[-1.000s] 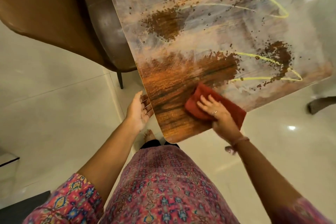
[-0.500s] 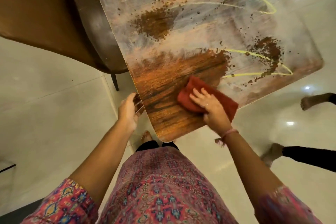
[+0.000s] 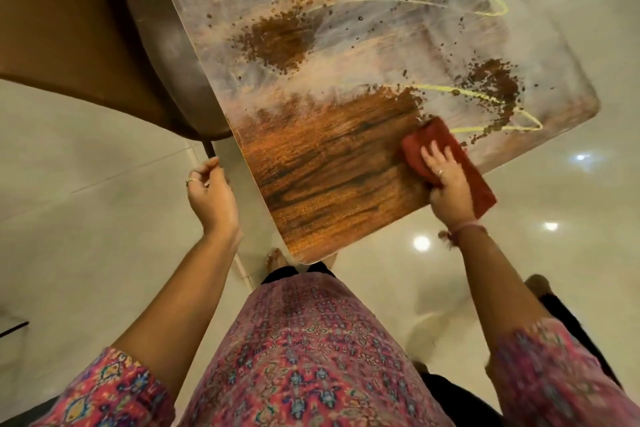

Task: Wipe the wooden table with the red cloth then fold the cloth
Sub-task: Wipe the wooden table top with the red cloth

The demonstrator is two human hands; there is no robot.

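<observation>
Right hand: my right hand lies palm down on the red cloth, fingers spread flat and pressing it to the table top; a ring shows on one finger and a pink thread band circles the wrist.
Red cloth: a folded oblong lying at the near right edge of the wooden table — its near end overhangs the edge slightly, its far end touches the pale film.
Left hand: my left hand hangs off the table, just beside its left edge, over the floor; the fingers are curled loosely inward and grip nothing, a ring on one of them.
Wooden table: the near corner shows bare, dark-grained wood; the far part is covered with a whitish-grey smear, brown speckled patches and thin yellow looping lines.
Boundary: the clean wood meets the smeared area in a ragged line running left to right, just beyond the cloth.
Chair: a brown chair stands at the left, its seat tucked against the table's left edge.
Floor: pale glossy tiles with bright spots of reflected light at the right.
Clothing: patterned pink-red garment at the near edge — my bare foot shows just below the table's near corner.
</observation>
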